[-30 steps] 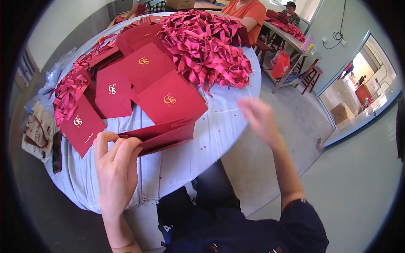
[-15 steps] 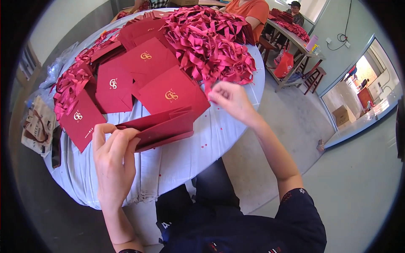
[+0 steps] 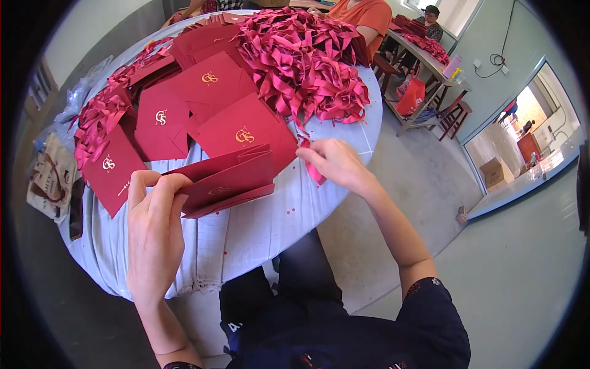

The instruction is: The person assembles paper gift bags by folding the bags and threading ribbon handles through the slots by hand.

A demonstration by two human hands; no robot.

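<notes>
My left hand (image 3: 157,230) is closed on one end of a dark red paper bag (image 3: 230,184), held tilted above the near side of the round table. The bag's folded upper edges stand slightly apart. To its right, my right hand (image 3: 335,163) pinches a pink-red ribbon (image 3: 314,171), whose end dangles below the fingers. Just beyond the held bag lie several flat red bags with gold emblems, the closest being a red bag (image 3: 249,132). A large heap of ribbons (image 3: 301,61) rises behind my right hand.
A pale cloth covers the round table (image 3: 252,237). At left are more ribbons (image 3: 98,126), a phone (image 3: 76,209) and a canvas bag (image 3: 52,178). Across the table sits a person in orange (image 3: 362,18). Another table (image 3: 424,58) and stools (image 3: 455,117) stand at right.
My right hand has drawn a ribbon away from the heap, moving slightly nearer. My left hand has tipped the bag so more of its front panel shows.
</notes>
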